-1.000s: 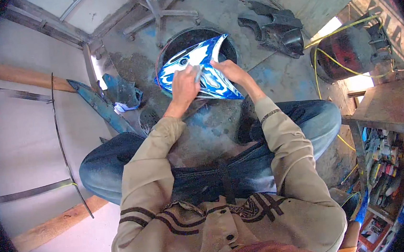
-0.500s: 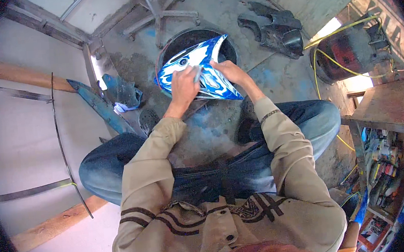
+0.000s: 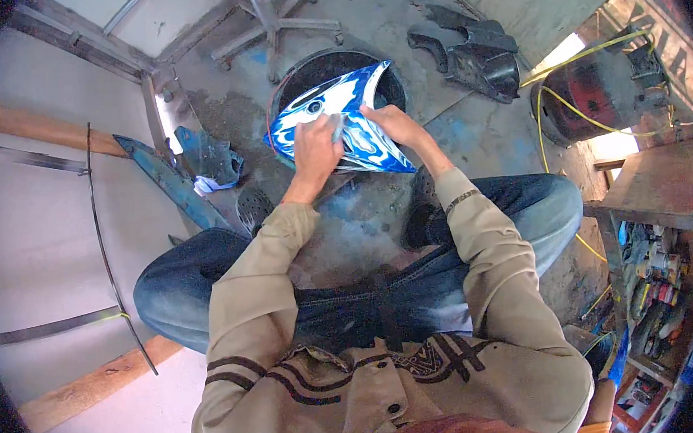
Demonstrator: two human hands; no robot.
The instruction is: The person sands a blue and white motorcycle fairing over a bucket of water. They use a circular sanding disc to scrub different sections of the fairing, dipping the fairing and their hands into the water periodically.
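Blue-and-white glossy panel (image 3: pixel 344 93), upper centre of frame, lying across black basin (image 3: pixel 328 57), which seems to prop it. Right hand (image 3: pixel 399 125) clamped on panel's right edge, thumb on top, other fingers hidden; likely steadying it. Left hand (image 3: pixel 316 151): fingers bent together around small greyish pad (image 3: pixel 338 125), against panel's middle. Denim-clad legs (image 3: pixel 520 218) spread below, apparently giving room to reach.

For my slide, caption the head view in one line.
Left hand and right hand on a blue-and-white panel over a round black tub.
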